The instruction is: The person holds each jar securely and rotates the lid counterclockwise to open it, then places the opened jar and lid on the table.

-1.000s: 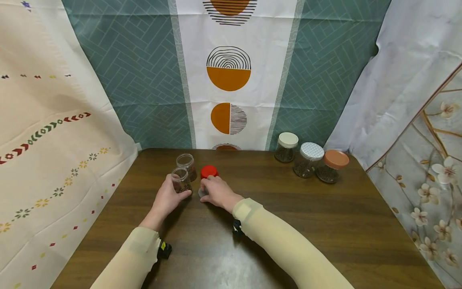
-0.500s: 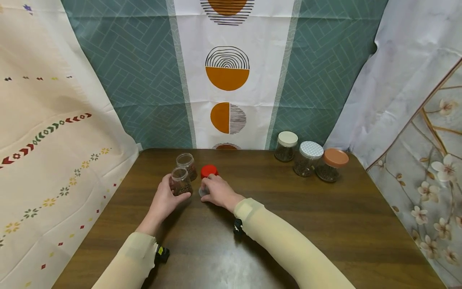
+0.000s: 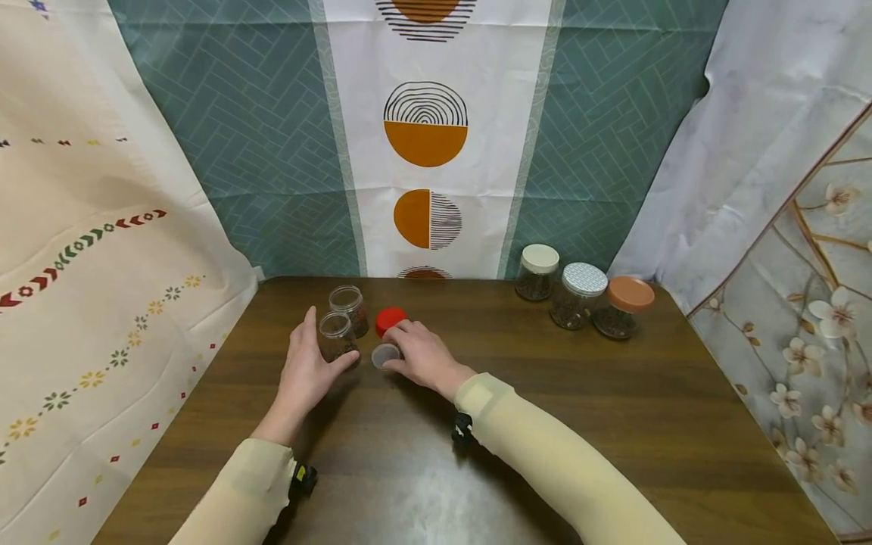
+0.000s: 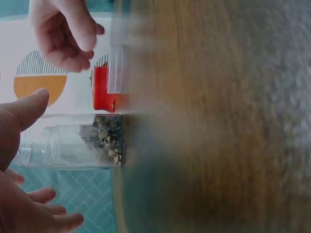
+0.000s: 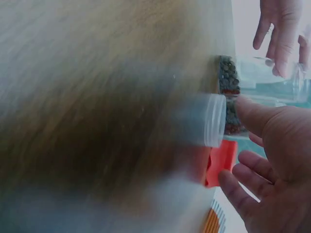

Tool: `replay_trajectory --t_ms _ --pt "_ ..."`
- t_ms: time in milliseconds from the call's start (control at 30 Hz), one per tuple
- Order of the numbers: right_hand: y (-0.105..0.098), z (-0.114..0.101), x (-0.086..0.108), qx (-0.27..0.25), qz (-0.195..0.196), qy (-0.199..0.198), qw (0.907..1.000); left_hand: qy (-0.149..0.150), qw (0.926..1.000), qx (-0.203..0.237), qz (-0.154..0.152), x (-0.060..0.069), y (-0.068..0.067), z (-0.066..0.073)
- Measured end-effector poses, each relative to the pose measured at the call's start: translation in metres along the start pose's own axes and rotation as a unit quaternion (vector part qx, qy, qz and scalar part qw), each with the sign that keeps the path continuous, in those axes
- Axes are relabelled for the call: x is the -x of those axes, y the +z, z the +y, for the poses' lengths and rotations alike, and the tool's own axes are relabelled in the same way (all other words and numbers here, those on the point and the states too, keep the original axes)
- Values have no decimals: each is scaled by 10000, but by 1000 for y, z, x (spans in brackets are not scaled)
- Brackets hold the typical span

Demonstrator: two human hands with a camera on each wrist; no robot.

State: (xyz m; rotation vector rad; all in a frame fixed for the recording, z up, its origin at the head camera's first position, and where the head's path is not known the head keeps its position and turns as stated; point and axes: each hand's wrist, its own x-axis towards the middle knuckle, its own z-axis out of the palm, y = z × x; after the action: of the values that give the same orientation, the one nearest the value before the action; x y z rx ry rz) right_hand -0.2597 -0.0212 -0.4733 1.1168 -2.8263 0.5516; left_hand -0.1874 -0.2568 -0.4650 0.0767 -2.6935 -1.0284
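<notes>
A clear jar without a lid (image 3: 337, 338), with dark bits at its bottom (image 4: 108, 138), stands upright at the left of the table. My left hand (image 3: 306, 367) is spread around it, thumb at one side and straight fingers at the other, apart from the jar. Behind it stands a second uncovered jar (image 3: 354, 306). A translucent lid (image 3: 384, 356) lies flat to the right of the front jar, and a red lid (image 3: 390, 321) lies behind that. Over the right side of the translucent lid hovers my right hand (image 3: 425, 356), its fingers loosely bent with nothing between them.
Three lidded jars stand at the back right: one with a cream lid (image 3: 538, 272), one with a patterned lid (image 3: 579, 295) and one with an orange lid (image 3: 623, 306). Cloth hangs behind the wooden table (image 3: 545, 409) and along both sides.
My left fingers have straightened and come away from the front jar. My right hand has lifted off the translucent lid and moved slightly right, so more of that lid shows.
</notes>
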Motion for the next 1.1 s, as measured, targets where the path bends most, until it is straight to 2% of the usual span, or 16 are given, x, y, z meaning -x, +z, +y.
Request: replay_trajectory --t_ms 100,200,333,467,667,900,1100 --pt "-8 4 6 16 53 12 10000 139 9997 -129 171 1 0 4" --pt "-16 9 13 33 114 13 9999 435 9979 -281 400 0 0 9" --pt "-26 16 25 145 196 -57 9997 803 9929 -620 622 -1 1 15" --pt "-34 24 38 403 244 -116 9988 1017 9872 -987 726 -1 1 21" --pt "-44 37 54 636 287 -61 9975 1394 9774 -1400 757 -2 3 31" --pt "-55 50 69 732 246 105 9970 1726 9708 -1505 721 -4 11 47" --pt "-64 61 82 713 191 172 9971 2012 9667 -1496 514 -2 21 62"
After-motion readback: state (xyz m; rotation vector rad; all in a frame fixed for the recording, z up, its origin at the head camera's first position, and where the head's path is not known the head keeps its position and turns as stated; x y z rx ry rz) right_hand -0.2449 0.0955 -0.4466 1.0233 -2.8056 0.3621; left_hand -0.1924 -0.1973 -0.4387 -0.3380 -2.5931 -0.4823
